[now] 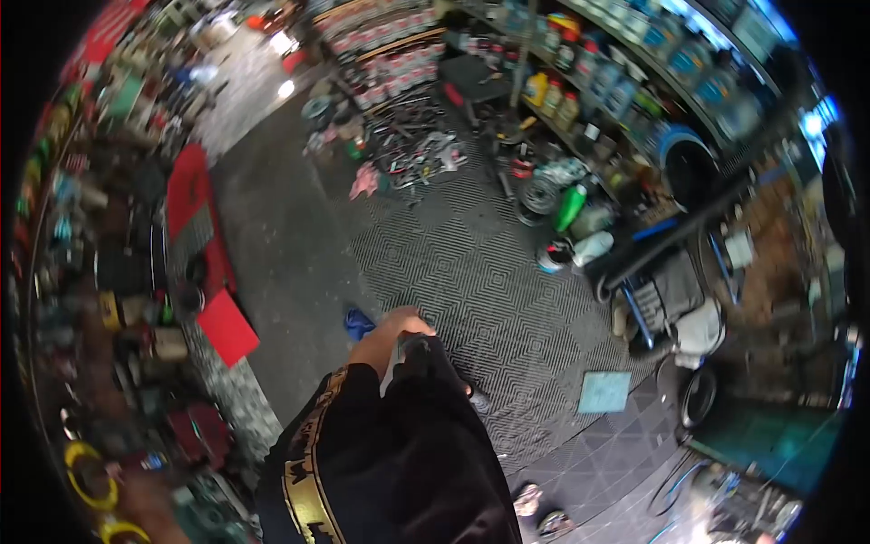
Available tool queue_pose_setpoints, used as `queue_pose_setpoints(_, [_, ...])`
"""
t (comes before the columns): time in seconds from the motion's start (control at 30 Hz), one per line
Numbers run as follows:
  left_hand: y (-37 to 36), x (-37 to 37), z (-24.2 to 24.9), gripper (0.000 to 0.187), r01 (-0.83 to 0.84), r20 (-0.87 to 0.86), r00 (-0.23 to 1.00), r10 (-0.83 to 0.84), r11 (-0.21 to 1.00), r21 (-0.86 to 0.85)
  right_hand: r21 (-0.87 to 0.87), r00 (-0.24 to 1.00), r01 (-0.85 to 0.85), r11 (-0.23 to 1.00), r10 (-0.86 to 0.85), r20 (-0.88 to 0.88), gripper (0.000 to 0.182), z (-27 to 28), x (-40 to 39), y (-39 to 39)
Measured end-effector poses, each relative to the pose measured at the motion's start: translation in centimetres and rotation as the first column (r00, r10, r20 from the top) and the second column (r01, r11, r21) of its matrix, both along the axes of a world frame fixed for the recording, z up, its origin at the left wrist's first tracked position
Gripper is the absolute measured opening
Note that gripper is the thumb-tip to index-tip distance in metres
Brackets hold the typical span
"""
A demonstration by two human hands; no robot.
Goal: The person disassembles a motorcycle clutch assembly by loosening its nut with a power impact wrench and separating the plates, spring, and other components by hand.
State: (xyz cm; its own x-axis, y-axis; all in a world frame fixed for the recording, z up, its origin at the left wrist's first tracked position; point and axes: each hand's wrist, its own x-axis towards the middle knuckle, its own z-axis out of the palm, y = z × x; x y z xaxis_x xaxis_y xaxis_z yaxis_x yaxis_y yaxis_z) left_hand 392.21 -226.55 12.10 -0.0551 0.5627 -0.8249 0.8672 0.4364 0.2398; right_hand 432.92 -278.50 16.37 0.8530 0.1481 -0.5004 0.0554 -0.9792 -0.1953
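The ridged mat (507, 281) gives me room mid-frame, bounded by crowded shelves (625, 82) upper right. I can't tell how closed my left hand's (410, 324) grip is, or its hold; my right hand is hidden. Just left, the blue thing (358, 324) looks light, soft, best held by its rim.

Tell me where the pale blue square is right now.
In the head view, the pale blue square lies on the floor, low on the right side, just left of the black wheel.
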Motion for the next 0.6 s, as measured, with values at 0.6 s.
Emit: queue_pose_setpoints(0.6, [1.4, -34.4, 0.6, 0.048, -0.427, -0.229, 0.899, 0.375, 0.866, -0.26, -0.001, 0.705, -0.708, 0.706, 0.707, 0.058, 0.093, -4.7, -15.7, 51.1])
